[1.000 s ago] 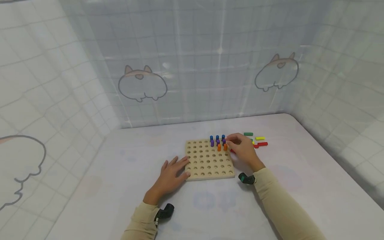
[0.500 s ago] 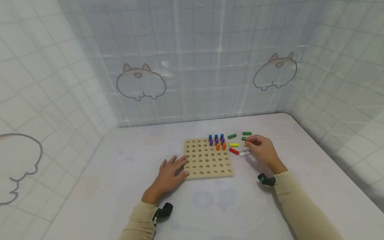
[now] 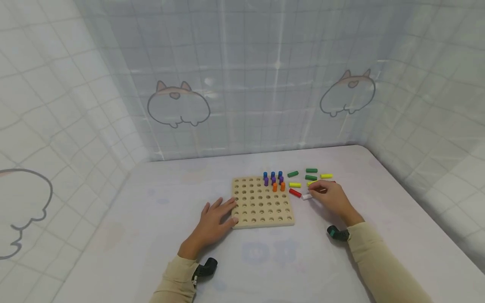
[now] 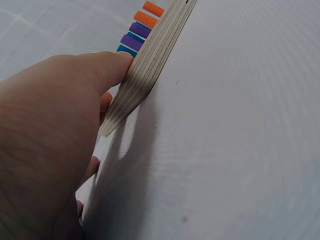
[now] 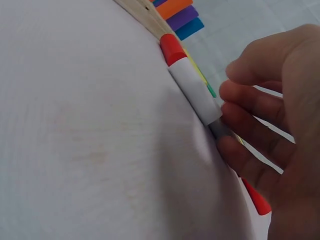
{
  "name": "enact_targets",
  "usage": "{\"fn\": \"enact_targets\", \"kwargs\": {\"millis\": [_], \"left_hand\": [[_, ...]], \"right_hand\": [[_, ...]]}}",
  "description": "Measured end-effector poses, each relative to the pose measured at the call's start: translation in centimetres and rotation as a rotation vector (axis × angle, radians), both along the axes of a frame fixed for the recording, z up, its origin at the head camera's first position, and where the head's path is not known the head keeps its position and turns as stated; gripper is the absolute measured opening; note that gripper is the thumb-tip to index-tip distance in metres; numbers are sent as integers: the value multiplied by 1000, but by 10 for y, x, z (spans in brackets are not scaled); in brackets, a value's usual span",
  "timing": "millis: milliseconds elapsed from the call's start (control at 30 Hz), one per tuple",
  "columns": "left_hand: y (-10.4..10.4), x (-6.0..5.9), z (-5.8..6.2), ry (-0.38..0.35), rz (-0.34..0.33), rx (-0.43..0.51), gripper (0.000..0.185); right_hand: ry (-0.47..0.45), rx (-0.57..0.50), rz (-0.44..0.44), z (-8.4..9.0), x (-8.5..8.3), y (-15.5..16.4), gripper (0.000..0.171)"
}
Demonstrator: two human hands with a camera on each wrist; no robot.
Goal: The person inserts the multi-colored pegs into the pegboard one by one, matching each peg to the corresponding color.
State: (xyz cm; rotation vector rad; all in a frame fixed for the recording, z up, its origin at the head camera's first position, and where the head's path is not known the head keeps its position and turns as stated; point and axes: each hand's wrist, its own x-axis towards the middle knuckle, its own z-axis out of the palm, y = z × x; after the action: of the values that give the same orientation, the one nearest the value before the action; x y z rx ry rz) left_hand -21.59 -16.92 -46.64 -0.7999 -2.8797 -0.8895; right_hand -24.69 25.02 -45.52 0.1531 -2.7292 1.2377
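Observation:
My left hand (image 3: 214, 221) rests at the left edge of a wooden pegboard (image 3: 261, 208), fingers spread; in the left wrist view its thumb (image 4: 112, 67) touches the board's edge. Blue pegs (image 3: 273, 174), purple pegs (image 3: 273, 181) and two orange pegs (image 3: 282, 187) stand upright at the board's far right. To the right of the board, my right hand (image 3: 333, 200) is low over loose pegs. Its fingertips are beside a white peg (image 5: 194, 90), with nothing visible between thumb and forefinger. A red peg (image 5: 172, 49) lies beyond the white one.
Loose green pegs (image 3: 311, 170), yellow pegs (image 3: 294, 185) and a red peg (image 3: 295, 193) lie flat right of the board. My right hand partly hides some of them. Tiled-pattern sheets (image 3: 242, 84) rise behind and at both sides of the table (image 3: 170, 235).
My right hand has left the board's right edge and moved right over the loose pegs, then slightly nearer, from the yellow peg to the white one. My left hand stays on the board.

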Motion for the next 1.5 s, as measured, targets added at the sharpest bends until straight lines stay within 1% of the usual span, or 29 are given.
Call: {"fn": "enact_targets", "kwargs": {"millis": [167, 400, 500, 633, 833, 900, 1067, 1167, 1267, 1367, 1500], "left_hand": [[0, 1, -1, -2, 1, 2, 61], [1, 1, 0, 18, 10, -9, 59], [0, 0, 0, 20, 9, -8, 59], [0, 1, 0, 19, 0, -1, 58], [0, 1, 0, 35, 0, 5, 58], [0, 2, 0, 31, 0, 7, 59], [0, 2, -2, 21, 4, -1, 59], [0, 2, -3, 20, 6, -7, 59], [0, 2, -3, 27, 5, -5, 59], [-1, 2, -3, 32, 4, -4, 59], [-1, 2, -2, 30, 3, -6, 60]], "right_hand": [[-21, 74, 4, -3, 3, -1, 18], [21, 115, 59, -6, 5, -6, 15], [16, 142, 76, -5, 4, -9, 15], [3, 174, 79, -4, 3, -10, 14], [12, 225, 93, -4, 3, -11, 15], [2, 235, 86, -4, 3, -11, 16], [-44, 209, 51, -4, 5, -12, 24], [-78, 158, 22, -4, 6, -11, 31], [-108, 88, -18, -3, 5, -11, 34], [-112, 24, -33, -3, 4, -12, 37], [-103, -22, -31, -1, 4, -14, 42]]}}
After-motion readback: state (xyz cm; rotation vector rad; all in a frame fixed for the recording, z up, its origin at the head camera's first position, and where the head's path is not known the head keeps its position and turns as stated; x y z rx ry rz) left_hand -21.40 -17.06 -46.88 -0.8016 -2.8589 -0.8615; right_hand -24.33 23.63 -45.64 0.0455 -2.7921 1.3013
